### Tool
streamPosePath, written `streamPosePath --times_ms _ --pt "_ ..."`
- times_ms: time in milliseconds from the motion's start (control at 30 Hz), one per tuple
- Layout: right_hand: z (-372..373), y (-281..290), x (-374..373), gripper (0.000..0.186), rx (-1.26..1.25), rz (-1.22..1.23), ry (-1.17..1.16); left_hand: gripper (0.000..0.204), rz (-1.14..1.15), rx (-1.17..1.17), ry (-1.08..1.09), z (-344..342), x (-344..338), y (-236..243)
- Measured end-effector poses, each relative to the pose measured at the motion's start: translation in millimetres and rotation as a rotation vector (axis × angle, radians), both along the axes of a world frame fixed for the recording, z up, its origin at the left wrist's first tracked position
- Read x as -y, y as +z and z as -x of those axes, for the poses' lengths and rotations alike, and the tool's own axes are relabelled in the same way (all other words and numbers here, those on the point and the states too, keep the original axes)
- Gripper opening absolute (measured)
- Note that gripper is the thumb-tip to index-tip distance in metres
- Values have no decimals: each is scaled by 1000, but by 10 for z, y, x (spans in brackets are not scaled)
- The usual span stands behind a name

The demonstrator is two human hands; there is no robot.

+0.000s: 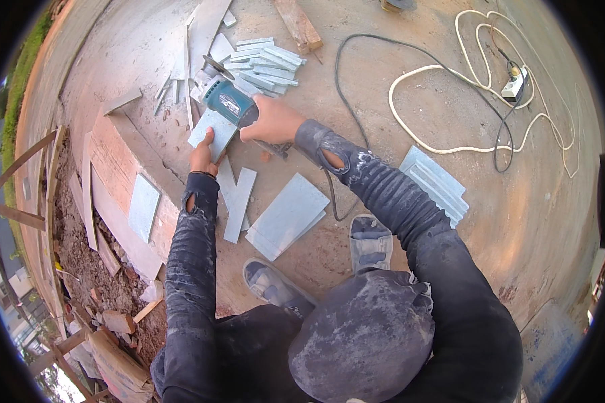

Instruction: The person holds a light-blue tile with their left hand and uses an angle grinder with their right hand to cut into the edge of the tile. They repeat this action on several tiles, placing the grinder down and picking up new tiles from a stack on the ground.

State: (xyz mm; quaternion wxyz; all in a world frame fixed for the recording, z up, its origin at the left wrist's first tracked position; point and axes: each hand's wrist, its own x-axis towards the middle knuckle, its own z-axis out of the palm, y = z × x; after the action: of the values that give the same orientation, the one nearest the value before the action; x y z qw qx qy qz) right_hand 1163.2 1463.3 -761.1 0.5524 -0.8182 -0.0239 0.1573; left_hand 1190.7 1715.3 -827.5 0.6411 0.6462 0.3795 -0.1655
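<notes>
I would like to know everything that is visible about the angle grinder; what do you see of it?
The angle grinder has a teal casing, plastic-looking, with a pale printed label on its side, a dark rear end and a greyish, metal-looking head. A thin disc shows near the head. The tool lies aslant, head toward the picture's upper left, its rear gripped by the right hand. It overlaps the pale tile piece in view; whether they touch, or the disc spins, I cannot tell.

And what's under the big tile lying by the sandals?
Another tile pokes out from beneath the big tile, along its lower right edge. The rest of that lower piece is covered, so anything further down can't be seen.
</notes>
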Motion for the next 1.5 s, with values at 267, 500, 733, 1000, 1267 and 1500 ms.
streamPosePath --times_ms 267,500,733,1000,1267,1500 --pt "-179 -83 -244 72 -20 85 -23 34 -6 -12 9 -18 -8 51" --pt "-312 -139 -304 82 -37 127 10 40 -3 7 20 -9 -36 38" --pt "-325 -132 -312 83 -69 141 22 40 -17 1 26 2 5 42" --pt "-344 -216 -339 80 -40 155 -12 40 -17 7 13 -6 1 22" --pt "-342 -187 -330 78 -50 184 10 42 -42 -10 41 2 46 83" --pt "-350 -179 -339 77 -51 187 9 42 -63 3 32 26 86 148"
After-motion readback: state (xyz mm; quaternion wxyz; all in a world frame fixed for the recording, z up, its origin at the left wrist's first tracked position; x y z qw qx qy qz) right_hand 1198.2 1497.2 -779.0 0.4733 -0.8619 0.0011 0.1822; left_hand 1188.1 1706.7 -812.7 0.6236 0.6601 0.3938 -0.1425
